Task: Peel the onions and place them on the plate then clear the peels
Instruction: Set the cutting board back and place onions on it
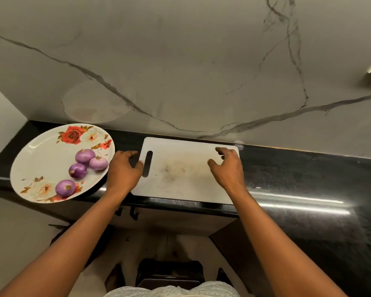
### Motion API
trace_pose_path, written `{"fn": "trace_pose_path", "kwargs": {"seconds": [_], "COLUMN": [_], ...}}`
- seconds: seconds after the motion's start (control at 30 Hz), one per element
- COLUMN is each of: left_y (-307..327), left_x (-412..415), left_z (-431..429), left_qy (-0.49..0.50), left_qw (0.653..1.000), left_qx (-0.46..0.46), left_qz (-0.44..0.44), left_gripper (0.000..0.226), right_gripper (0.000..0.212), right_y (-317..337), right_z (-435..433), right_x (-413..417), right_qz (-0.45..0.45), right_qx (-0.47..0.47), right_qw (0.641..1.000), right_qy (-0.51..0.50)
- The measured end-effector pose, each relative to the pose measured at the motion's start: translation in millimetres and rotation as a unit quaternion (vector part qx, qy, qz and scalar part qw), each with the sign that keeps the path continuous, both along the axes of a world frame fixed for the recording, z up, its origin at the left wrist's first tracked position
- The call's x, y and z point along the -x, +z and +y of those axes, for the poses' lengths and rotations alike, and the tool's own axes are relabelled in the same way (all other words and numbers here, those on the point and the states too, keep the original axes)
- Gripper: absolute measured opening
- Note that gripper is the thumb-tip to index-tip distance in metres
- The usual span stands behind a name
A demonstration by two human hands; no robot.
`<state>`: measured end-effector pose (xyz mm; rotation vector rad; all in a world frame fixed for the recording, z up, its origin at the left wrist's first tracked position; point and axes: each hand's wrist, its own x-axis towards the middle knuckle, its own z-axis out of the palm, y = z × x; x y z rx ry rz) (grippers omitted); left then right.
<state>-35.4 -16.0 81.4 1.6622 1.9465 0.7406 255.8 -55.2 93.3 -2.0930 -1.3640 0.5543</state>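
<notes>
Nearest the lens, your pale patterned garment fills the bottom edge, above a dark container on the floor. Both forearms reach up to the white cutting board on the black counter. Your left hand grips the board's left edge, thumb beside the handle slot, fingers curled at the rim. Your right hand sits over the board's right part, fingers loosely bent and holding nothing; contact with the board cannot be told. Four peeled purple onions lie on the floral plate just left of the board: three clustered, one apart nearer you. Behind stands a veined marble wall.
</notes>
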Motion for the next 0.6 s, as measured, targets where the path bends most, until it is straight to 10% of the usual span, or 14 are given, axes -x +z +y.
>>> {"fn": "trace_pose_path", "kwargs": {"seconds": [0.3, 0.6], "left_y": [20, -8], "left_x": [72, 168], "left_z": [-36, -46], "left_qy": [0.089, 0.170], "left_qw": [0.991, 0.985], "left_qx": [-0.088, 0.010], "left_qz": [-0.042, -0.014], "left_gripper": [0.033, 0.066], "right_gripper": [0.049, 0.057], "right_y": [30, 23], "right_z": [38, 68], "right_x": [131, 253], "right_qz": [0.052, -0.018], "right_qx": [-0.008, 0.058], "right_qw": [0.969, 0.917], "right_qy": [0.239, 0.393]}}
